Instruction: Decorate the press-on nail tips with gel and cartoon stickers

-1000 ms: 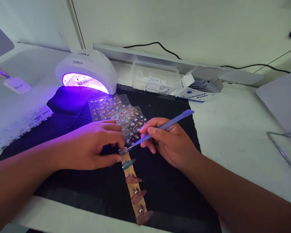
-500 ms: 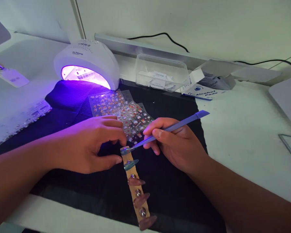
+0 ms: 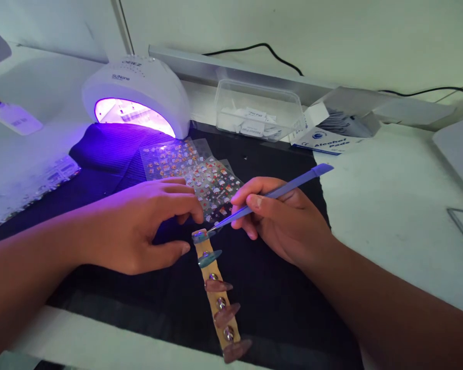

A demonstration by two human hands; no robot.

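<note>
My right hand (image 3: 287, 223) grips a blue tool (image 3: 272, 195), tip on the top nail (image 3: 199, 236) of a wooden strip (image 3: 217, 293). My left hand (image 3: 139, 228) lies just beside, thumb and finger apart.

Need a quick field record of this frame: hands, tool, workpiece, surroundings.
left hand: open, thumb and forefinger beside top end of tan wooden strip; contact unclear
right hand: grips slim pale-blue tool
tool tip: on the strip's topmost fake nail
surface: black mat
behind: colourful sticker sheets, lit white dome nail lamp
</note>
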